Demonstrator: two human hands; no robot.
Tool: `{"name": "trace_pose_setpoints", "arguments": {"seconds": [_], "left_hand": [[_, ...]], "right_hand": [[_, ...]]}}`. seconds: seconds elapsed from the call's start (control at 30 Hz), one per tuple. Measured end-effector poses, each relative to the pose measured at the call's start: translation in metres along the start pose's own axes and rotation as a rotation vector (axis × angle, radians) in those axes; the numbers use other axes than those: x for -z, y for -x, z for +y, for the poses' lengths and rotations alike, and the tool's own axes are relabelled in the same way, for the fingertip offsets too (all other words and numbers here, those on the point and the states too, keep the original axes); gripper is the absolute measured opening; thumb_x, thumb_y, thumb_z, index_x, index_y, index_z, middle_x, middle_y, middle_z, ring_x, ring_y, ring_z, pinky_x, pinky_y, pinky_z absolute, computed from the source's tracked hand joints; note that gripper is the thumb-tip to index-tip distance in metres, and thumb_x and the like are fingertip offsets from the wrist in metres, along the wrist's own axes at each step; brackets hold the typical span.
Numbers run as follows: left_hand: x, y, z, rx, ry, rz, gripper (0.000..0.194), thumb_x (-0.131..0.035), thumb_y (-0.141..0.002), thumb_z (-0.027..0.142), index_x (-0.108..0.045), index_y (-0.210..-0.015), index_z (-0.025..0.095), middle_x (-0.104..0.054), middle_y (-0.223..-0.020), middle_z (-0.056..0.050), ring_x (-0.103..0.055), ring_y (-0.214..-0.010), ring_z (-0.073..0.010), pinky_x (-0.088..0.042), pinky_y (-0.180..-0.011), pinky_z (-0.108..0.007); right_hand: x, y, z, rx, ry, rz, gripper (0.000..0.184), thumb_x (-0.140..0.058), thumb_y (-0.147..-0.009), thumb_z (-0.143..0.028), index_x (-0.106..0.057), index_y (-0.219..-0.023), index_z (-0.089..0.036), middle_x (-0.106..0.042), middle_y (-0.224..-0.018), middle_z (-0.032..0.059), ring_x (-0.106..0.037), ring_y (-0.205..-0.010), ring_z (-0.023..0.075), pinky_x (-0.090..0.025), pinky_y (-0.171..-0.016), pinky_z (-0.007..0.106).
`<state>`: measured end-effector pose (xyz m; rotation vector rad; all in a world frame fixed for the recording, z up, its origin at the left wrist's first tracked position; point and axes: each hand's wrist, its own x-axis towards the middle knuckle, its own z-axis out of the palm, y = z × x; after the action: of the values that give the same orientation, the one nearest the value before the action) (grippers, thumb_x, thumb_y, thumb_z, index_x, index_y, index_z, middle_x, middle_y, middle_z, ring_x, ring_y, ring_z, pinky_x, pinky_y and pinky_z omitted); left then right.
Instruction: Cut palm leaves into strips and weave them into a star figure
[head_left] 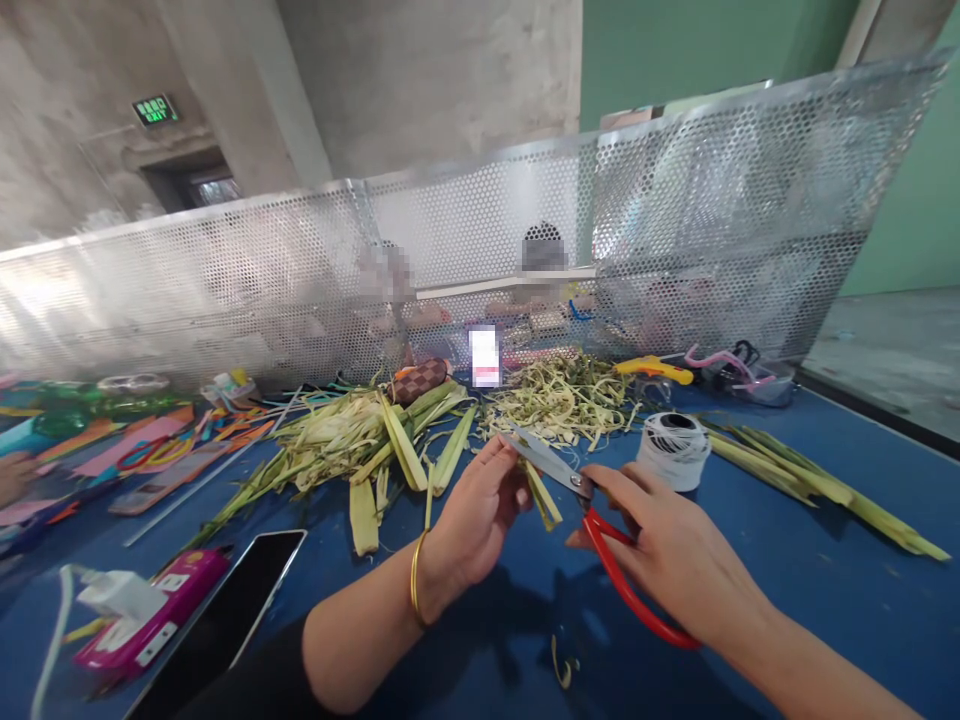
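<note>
My right hand [660, 545] is closed around the red handles of a pair of scissors [555, 465], whose blades point up and left. The blades reach over a pale green strip of dried leaf [545, 500], which my left hand [476, 510] pinches between its fingers. Whether the blades touch the strip I cannot tell. Behind my left hand lies a heap of leaf husks [337, 435], and straight ahead of both hands is a pile of curled leaf trimmings [562, 395]. A spool of white cord [675, 452] stands just beyond my right hand.
A phone [232, 610] and a purple power strip [157, 610] lie at the left front. Long leaves [817, 470] rest at the right. A yellow-handled tool [654, 370] sits at the back. A perforated metal screen [465, 230] borders the table; another person's hand [15, 478] shows far left.
</note>
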<state>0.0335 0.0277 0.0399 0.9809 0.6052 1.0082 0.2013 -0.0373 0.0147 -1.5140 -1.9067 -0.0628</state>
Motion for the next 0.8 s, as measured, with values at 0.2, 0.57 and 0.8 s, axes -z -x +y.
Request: {"name": "trace_pose_setpoints", "arguments": {"seconds": [0.2,0.57,0.8], "left_hand": [[-0.0007,-0.0009,0.0005,0.005,-0.01,0.029,0.014,-0.061,-0.077,0.031,-0.054,-0.076,0.019,-0.043,-0.063,0.004,-0.031,-0.05,-0.0067,-0.027,-0.05,-0.022],[-0.0016,-0.0017,0.0028,0.054,0.095,0.039,0.021,-0.066,-0.074,0.03,-0.05,-0.072,0.018,-0.044,-0.062,0.005,-0.033,-0.049,-0.0048,-0.027,-0.046,-0.018],[-0.0023,-0.0026,-0.0011,0.049,0.13,0.078,0.026,-0.07,-0.073,0.036,-0.052,-0.074,0.017,-0.048,-0.061,0.005,-0.041,-0.051,-0.0061,-0.032,-0.048,-0.018]], "right_hand": [[-0.0032,0.0015,-0.0012,-0.002,0.01,0.023,0.035,-0.055,-0.083,-0.042,-0.057,-0.112,-0.021,-0.061,-0.087,0.0066,-0.064,-0.066,0.0213,-0.051,-0.056,0.033],[-0.0055,0.0036,-0.0064,-0.089,-0.132,0.001,0.029,-0.056,-0.083,-0.038,-0.059,-0.108,-0.024,-0.063,-0.087,0.0044,-0.063,-0.064,0.0187,-0.052,-0.059,0.031],[-0.0089,0.0043,-0.005,-0.134,-0.192,-0.022,0.032,-0.06,-0.081,-0.039,-0.059,-0.11,-0.024,-0.064,-0.092,0.0059,-0.065,-0.07,0.0207,-0.053,-0.065,0.034]]}}
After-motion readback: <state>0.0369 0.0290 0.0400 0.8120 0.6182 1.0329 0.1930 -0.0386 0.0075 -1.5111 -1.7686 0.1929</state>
